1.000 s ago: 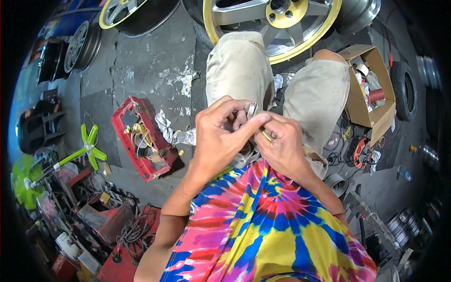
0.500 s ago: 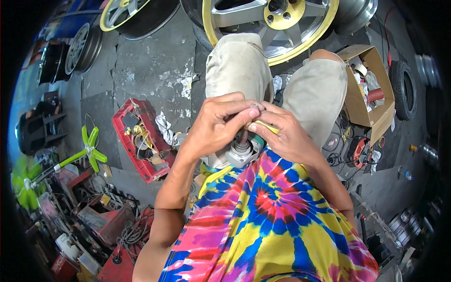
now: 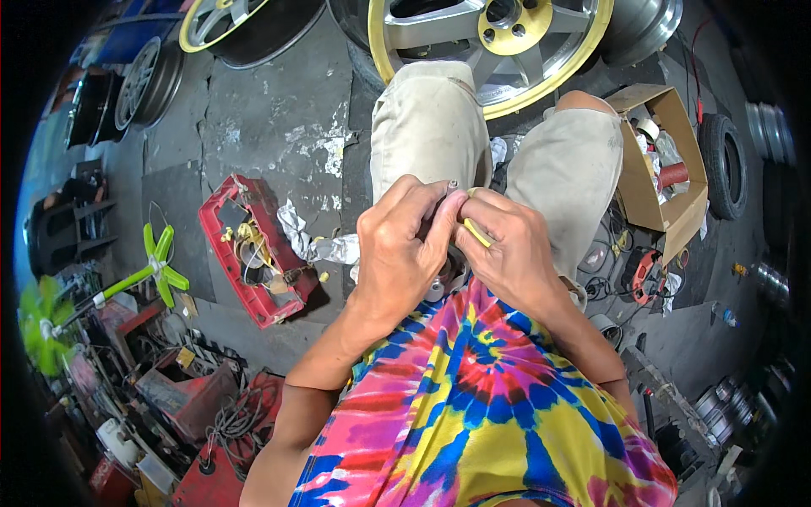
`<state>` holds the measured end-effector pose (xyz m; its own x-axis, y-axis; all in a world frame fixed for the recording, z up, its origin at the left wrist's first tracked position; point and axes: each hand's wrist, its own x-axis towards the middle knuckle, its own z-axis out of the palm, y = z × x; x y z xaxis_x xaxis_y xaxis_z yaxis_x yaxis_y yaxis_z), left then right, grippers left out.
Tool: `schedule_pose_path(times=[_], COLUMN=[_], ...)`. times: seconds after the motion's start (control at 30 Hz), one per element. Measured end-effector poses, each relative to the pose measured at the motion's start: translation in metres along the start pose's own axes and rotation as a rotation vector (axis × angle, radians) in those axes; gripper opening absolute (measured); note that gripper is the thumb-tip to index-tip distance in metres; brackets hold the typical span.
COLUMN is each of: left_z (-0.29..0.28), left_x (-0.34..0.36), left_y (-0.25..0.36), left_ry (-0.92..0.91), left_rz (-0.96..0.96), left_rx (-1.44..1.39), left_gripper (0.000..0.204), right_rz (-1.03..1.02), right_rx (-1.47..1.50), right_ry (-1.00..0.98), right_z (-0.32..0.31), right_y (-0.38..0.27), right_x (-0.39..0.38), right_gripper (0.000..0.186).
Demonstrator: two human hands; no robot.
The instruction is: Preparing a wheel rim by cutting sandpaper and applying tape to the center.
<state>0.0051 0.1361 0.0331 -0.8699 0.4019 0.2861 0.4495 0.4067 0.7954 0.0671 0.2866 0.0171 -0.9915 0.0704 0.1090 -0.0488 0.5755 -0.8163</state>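
Note:
Both my hands meet in front of my knees, with fingers pinched close together. My left hand (image 3: 401, 241) closes its thumb and fingers around a small grey piece (image 3: 453, 185), whose tip shows at the top. A thin yellow strip (image 3: 478, 232) sticks out from the bent fingers of my right hand (image 3: 511, 241), which touches the left at the fingertips. Most of what they grip is hidden. Below the hands, a grey tool (image 3: 437, 287) is partly visible in my lap.
A yellow-rimmed alloy wheel (image 3: 507, 108) stands just beyond my knees. A red open case (image 3: 245, 296) with loose parts lies to the left, beside crumpled paper (image 3: 294, 228). On the right are a cardboard box (image 3: 686, 211), a tire (image 3: 726, 165) and a red-and-black tool (image 3: 644, 275).
My hands have drawn nearer to me and turned, with the small grey piece now pointing up. They now cover more of the grey tool in my lap.

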Motion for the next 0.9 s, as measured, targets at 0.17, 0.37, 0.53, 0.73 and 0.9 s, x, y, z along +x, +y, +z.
schedule_pose_path(times=[0.17, 0.37, 0.53, 0.73, 0.9], left_z=[-0.001, -0.005, -0.004, -0.002, -0.022], left_x=[-0.001, 0.007, 0.018, 0.037, 0.028], left_y=[-0.007, -0.022, -0.05, -0.09, -0.1], left_ry=[-0.067, -0.259, -0.491, -0.841, -0.88], left_rz=[0.007, -0.029, -0.24, -0.183, -0.364], left_rx=[-0.075, -0.202, -0.628, -1.001, -1.138], left_gripper=[0.01, 0.011, 0.019, 0.023, 0.032], right_rz=[-0.038, -0.032, -0.052, 0.002, 0.0], right_rx=[0.1, 0.184, 0.327, 0.695, 0.511], right_ry=[-0.111, -0.202, -0.212, -0.27, -0.239], right_z=[-0.017, -0.024, -0.018, 0.005, 0.012], right_y=[0.012, 0.026, 0.033, 0.039, 0.013], right_x=[-0.001, 0.002, 0.005, 0.002, 0.007], right_gripper=[0.016, 0.018, 0.018, 0.02, 0.019])
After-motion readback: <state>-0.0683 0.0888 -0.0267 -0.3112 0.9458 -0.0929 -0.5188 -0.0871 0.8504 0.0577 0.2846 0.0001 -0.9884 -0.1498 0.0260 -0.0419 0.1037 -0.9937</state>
